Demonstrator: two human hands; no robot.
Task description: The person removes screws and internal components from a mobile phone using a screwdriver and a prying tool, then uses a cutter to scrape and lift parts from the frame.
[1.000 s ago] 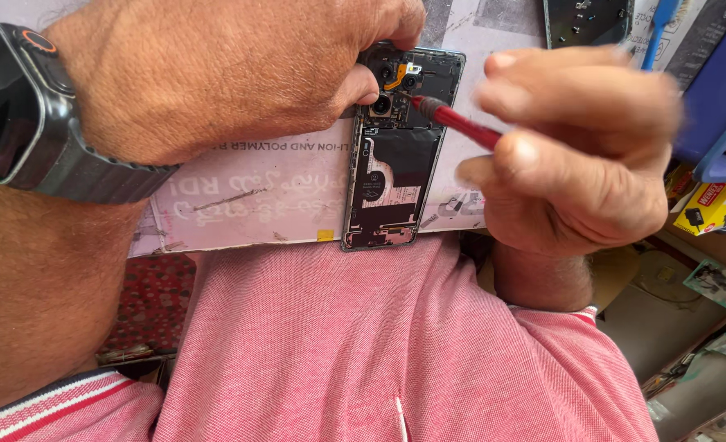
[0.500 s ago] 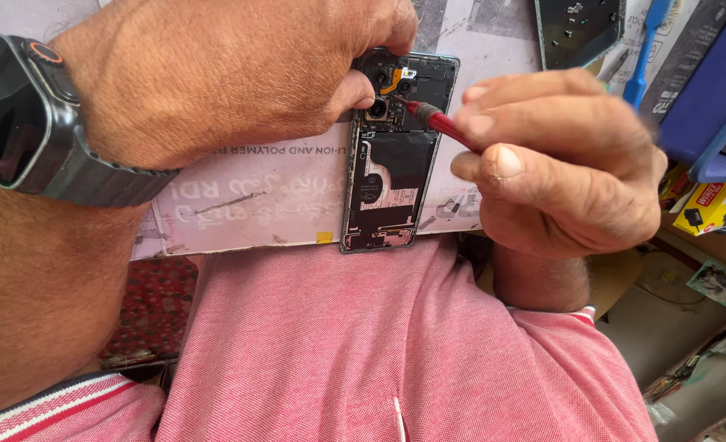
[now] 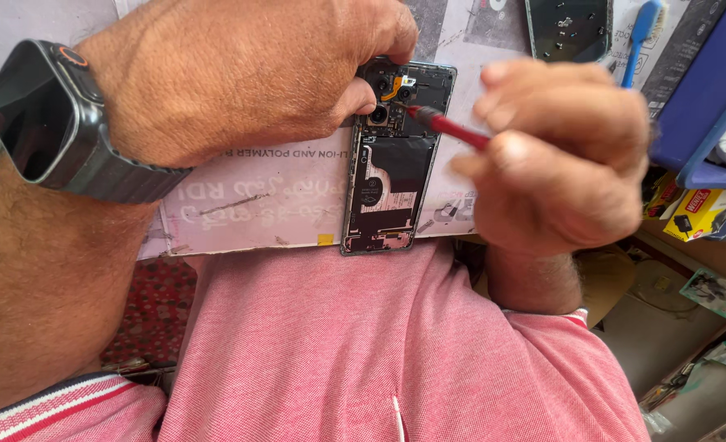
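Our left hand (image 3: 240, 78) grips the opened phone's (image 3: 392, 160) top end; our right hand (image 3: 563, 155) pinches a red screwdriver (image 3: 449, 127), tip touching the phone beside the left fingers.

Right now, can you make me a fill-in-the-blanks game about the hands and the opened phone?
1. The left hand presses on the top of the opened ____, which lies on a pale work mat.
2. The right hand holds a thin tool whose shaft is ____ in colour.
3. The tool's tip points at the phone's ____ end, near the camera lenses.
4. On the left wrist sits a dark ____.

Missing words: phone; red; top; smartwatch
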